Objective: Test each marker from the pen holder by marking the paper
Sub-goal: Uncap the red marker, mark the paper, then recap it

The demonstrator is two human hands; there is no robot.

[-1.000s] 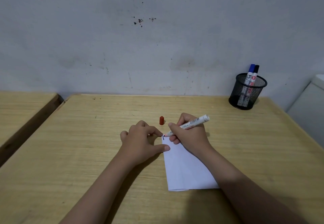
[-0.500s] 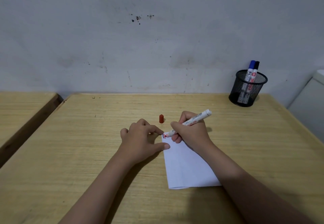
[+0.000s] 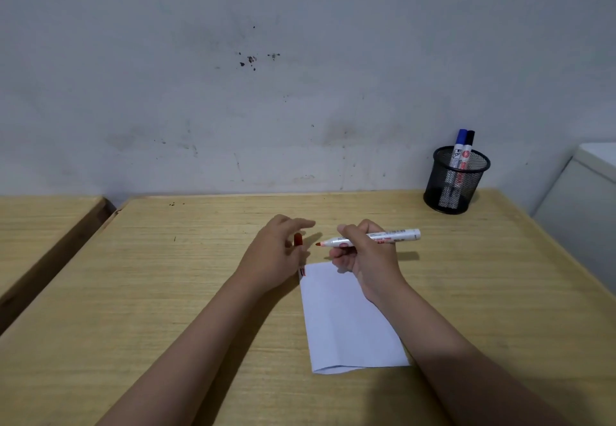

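My right hand [image 3: 366, 259] grips a white marker [image 3: 396, 236] with a bare red tip. It is held level above the table and points left. The tip hangs just beyond the far edge of the folded white paper [image 3: 346, 325]. Short red and dark marks show at the paper's far left corner. My left hand [image 3: 273, 255] hovers with its fingers spread around the red cap [image 3: 297, 239] on the table; whether it touches the cap is unclear. A black mesh pen holder [image 3: 456, 182] at the far right holds a blue-capped and a black-capped marker.
The wooden table [image 3: 166, 292] ends at a grey wall behind. A second wooden table [image 3: 40, 225] stands to the left across a narrow gap. A white cabinet [image 3: 586, 198] stands past the table's right edge.
My right hand lifted the marker off the paper and turned it level. My left hand left the paper's corner and moved up to the red cap, fingers spreading.
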